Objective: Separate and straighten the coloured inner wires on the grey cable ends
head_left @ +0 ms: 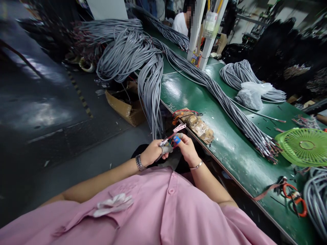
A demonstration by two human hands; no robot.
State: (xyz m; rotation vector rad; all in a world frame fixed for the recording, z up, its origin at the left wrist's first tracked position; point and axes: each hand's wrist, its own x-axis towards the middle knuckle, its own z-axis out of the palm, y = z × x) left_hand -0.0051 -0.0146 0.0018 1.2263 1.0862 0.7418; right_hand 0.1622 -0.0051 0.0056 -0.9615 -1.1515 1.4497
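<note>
Close in front of my body, my left hand (154,152) is closed round the end of a cable, its thumb in a grey finger cover. Thin coloured wires (174,144) fan out between my two hands. My right hand (188,148) pinches these wires, with blue tape on one fingertip. Just beyond the fingertips is a pink flat piece with holes (179,128), by the table edge; I cannot tell what bears it. A taped brown block (198,126) lies at the edge of the green table (217,131), with red and black wires beside it.
Grey cable bundles (127,54) drape over the table's left end, above a cardboard box (127,105). Another long bundle (217,88) crosses the table. At right are a green fan (306,144) and orange-handled scissors (293,197). A person (181,23) is at the back.
</note>
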